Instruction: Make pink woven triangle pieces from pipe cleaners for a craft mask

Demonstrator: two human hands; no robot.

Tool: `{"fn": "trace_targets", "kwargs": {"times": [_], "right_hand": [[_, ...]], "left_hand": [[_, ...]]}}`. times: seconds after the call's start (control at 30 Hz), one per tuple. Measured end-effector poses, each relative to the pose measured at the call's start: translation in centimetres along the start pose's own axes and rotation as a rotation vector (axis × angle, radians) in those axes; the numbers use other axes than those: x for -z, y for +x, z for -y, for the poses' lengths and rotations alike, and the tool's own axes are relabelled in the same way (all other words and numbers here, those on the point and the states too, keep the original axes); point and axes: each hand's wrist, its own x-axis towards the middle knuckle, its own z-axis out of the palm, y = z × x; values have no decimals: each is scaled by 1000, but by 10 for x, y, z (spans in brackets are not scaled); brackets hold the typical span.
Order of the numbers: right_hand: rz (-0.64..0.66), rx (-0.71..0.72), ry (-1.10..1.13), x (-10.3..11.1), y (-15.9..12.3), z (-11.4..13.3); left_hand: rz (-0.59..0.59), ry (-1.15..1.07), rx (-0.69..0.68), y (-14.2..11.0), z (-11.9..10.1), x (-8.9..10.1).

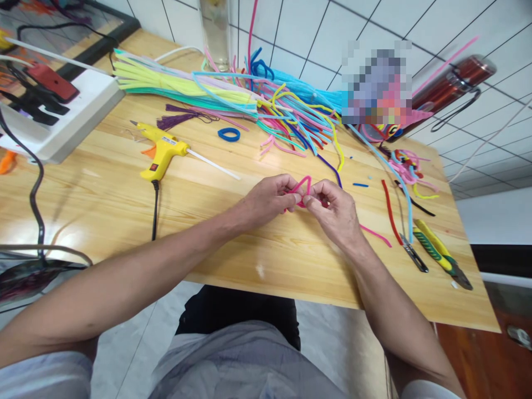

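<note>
The table (266, 260) is lying bare between the forearms (166, 260), leaving a passage inward from its near edge. Leftward, the yellow glue gun (166, 149) is lying in the way, its white stick (214, 164) pointing toward the left hand (270, 202). Farther back, a heap of coloured stems (291, 111) is barring passage (the tiled wall (291, 33) is rising just behind). Past the right hand (336, 213), snips (413, 253) and pliers (440, 252) are crowding the side.

White tiled wall (303, 33); wooden table (249, 260); grey floor (128, 338)
</note>
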Motion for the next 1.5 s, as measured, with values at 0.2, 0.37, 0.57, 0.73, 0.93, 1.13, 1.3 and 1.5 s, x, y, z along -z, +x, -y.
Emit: {"fn": "trace_targets", "kwargs": {"times": [0.2, 0.37, 0.57, 0.73, 0.93, 1.13, 1.3, 1.5], "right_hand": [[25, 4, -19, 2, -1, 1], [80, -48, 18, 9, -1, 3], [103, -73, 23, 10, -2, 3], [101, -79, 20, 10, -3, 1], [-2, 18, 22, 12, -5, -2], [-354, 12, 27, 15, -7, -1], [-283, 8, 0, 18, -7, 2], [-120, 60, -84, 13, -6, 4]], "left_hand": [[-15, 10, 0, 0, 0, 0], [-45, 23, 0, 1, -1, 0], [-36, 17, -4, 0, -3, 0], [-50, 3, -8, 0, -3, 0], [-49, -1, -15, -1, -3, 1], [-38, 3, 7, -1, -5, 0], [-42, 2, -1, -1, -4, 0], [-35, -7, -18, -1, -3, 0]]}}
